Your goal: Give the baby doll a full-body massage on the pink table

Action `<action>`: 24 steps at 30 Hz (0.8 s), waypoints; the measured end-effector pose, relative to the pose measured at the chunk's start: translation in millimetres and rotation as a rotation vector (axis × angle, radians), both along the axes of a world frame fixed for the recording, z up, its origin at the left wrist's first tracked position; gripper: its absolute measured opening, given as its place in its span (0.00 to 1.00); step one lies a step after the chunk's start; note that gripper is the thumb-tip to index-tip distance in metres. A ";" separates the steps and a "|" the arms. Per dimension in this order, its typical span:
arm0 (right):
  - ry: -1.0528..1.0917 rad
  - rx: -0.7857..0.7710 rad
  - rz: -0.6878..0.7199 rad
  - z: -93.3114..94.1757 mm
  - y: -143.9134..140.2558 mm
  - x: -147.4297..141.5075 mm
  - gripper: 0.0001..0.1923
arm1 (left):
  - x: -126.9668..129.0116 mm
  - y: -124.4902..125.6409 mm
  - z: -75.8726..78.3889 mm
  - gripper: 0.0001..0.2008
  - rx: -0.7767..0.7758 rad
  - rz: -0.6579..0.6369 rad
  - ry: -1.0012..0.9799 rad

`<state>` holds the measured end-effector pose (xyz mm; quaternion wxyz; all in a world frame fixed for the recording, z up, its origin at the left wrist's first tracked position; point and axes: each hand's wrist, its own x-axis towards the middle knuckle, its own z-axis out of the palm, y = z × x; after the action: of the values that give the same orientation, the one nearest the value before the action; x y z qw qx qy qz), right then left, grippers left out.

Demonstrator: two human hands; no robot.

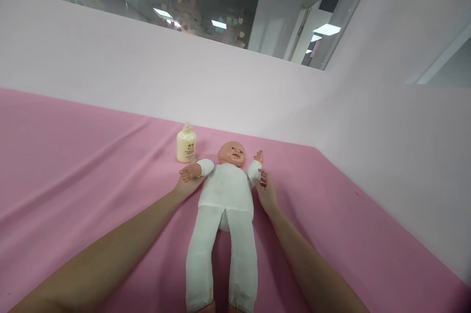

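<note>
While the doll lies face-up (bottle near), both hands' grip stays unclear.

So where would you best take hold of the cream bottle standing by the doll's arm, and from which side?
Probably around its wide body, coming from the near left. The cream bottle stands upright on the pink cloth, and its cap is narrow, a poorer hold. The doll lies to its right, and the left hand, under the doll's arm, is nearest. The right hand is across the doll.
</note>
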<state>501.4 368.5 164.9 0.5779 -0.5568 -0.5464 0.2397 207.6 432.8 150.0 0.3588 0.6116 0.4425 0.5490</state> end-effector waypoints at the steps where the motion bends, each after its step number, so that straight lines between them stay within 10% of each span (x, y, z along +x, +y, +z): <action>1: -0.008 -0.007 0.007 0.2 -0.1 -0.2 0.21 | 0.5 -0.4 0.4 0.19 0.003 -0.004 0.007; 24: -0.083 -0.089 0.056 -5.5 2.1 2.2 0.29 | 2.8 5.9 7.3 0.23 0.093 -0.043 0.221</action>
<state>503.6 370.6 159.4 0.5225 -0.5757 -0.5741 0.2568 210.4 438.6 157.3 0.2908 0.6936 0.4403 0.4904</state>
